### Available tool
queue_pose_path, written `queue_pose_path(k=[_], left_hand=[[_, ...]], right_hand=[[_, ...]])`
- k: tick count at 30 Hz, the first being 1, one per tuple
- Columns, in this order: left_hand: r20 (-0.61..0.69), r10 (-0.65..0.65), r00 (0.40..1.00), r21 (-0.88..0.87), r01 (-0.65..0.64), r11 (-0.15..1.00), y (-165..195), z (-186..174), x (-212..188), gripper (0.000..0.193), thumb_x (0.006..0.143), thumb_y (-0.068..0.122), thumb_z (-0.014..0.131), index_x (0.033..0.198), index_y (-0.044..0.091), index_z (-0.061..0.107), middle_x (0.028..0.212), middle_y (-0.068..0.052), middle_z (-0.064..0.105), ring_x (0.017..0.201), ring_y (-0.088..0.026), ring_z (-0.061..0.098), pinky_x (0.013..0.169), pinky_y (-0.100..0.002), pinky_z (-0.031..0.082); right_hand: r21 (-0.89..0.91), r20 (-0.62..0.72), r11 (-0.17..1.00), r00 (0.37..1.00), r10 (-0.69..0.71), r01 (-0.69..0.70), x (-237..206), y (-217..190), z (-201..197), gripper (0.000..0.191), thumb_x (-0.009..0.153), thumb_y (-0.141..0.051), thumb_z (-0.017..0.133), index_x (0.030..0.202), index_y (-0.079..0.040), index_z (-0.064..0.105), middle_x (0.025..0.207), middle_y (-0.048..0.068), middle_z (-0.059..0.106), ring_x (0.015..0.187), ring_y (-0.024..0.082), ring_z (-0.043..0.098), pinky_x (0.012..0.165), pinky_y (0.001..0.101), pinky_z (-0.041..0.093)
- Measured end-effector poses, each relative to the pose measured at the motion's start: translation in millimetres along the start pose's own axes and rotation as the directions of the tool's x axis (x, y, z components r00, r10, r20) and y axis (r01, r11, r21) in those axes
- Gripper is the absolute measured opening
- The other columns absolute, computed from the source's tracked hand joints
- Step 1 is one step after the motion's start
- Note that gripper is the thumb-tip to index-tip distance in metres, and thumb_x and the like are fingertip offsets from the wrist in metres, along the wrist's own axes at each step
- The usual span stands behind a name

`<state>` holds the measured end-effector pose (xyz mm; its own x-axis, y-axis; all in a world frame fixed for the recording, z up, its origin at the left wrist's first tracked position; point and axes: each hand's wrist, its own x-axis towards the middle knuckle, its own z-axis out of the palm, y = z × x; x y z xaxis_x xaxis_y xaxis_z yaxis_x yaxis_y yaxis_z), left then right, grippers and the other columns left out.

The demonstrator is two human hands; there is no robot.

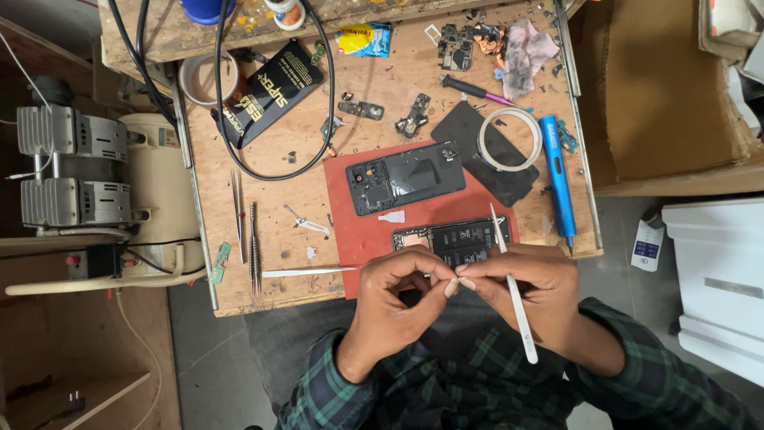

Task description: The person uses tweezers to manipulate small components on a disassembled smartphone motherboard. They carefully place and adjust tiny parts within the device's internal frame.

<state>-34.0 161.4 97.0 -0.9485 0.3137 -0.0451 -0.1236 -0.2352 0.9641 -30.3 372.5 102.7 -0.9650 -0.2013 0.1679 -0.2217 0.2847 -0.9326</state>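
Observation:
My left hand [395, 296] and my right hand [525, 291] meet at the near edge of the bench, fingertips pinched together on something too small to make out. A white spudger-like tool [513, 293] lies gripped across my right palm, its tip pointing away from me. Just beyond my fingers an opened phone [454, 239] lies on a red mat [358, 231], its boards and battery exposed. A second black phone frame [406, 177] rests farther back on the same mat.
A blue electric screwdriver [556, 179] and a tape ring [510, 139] on a black panel lie at the right. Tweezers [238, 203], a file [254, 247], a black packet [270, 91], loose parts and cables sit on the wooden bench [270, 279]. A compressor [76, 167] stands left.

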Motion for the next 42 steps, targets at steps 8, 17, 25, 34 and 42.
queue_pose_path(k=[8,17,25,34,42], left_hand=[[0.028,-0.076,0.997,-0.103,0.079,0.992,-4.4,-0.5,-0.8,0.009,0.092,-0.012,0.069,0.095,-0.004,0.069,0.093,-0.004,0.067,0.075,-0.002,0.058,0.06,-0.017,0.045],[0.019,-0.016,1.0,-0.355,0.022,0.935,-15.2,-0.8,-1.0,0.007,0.098,-0.009,0.065,0.103,-0.004,0.066,0.099,-0.011,0.067,0.09,-0.013,0.069,0.069,-0.023,0.056],[-0.054,0.018,0.998,-0.404,-0.039,0.914,-20.1,-0.7,-1.4,0.005,0.103,-0.003,0.064,0.105,-0.007,0.066,0.11,-0.02,0.072,0.092,-0.02,0.074,0.075,-0.03,0.064],[-0.097,-0.002,0.995,-0.412,-0.039,0.91,-18.6,-3.3,-3.9,0.008,0.104,0.001,0.063,0.104,-0.006,0.066,0.106,-0.02,0.073,0.09,-0.022,0.076,0.076,-0.033,0.065],[-0.085,0.024,0.996,-0.39,-0.056,0.919,-18.1,-2.8,-5.5,0.006,0.104,-0.001,0.063,0.105,-0.006,0.067,0.104,-0.019,0.074,0.09,-0.022,0.076,0.076,-0.033,0.066]], right_hand=[[-0.004,0.053,1.0,0.999,0.008,-0.008,2.8,-1.8,-1.5,0.02,0.082,-0.005,0.083,0.102,-0.006,0.08,0.072,0.004,0.073,0.056,0.006,0.062,0.049,0.0219,0.043],[0.352,0.066,0.935,0.996,-0.062,0.035,-6.0,8.0,-10.9,0.087,0.105,-0.069,0.031,0.13,0.006,0.066,0.104,0.012,0.064,0.089,0.015,0.06,0.078,0.0272,0.05],[0.527,0.028,0.849,0.998,-0.061,0.037,-4.8,16.4,-12.3,0.073,0.11,-0.056,0.046,0.111,0.014,0.069,0.11,0.025,0.062,0.094,0.029,0.068,0.085,0.0412,0.063],[0.277,0.08,0.958,0.993,-0.091,0.066,6.8,3.0,-20.2,0.022,0.094,-0.012,0.075,0.108,0.004,0.073,0.101,0.017,0.075,0.086,0.022,0.08,0.076,0.0307,0.066],[0.296,0.076,0.952,0.992,-0.102,0.075,6.2,-0.1,-17.9,0.017,0.089,0.003,0.075,0.106,0.003,0.073,0.103,0.017,0.075,0.089,0.023,0.08,0.077,0.0308,0.067]])
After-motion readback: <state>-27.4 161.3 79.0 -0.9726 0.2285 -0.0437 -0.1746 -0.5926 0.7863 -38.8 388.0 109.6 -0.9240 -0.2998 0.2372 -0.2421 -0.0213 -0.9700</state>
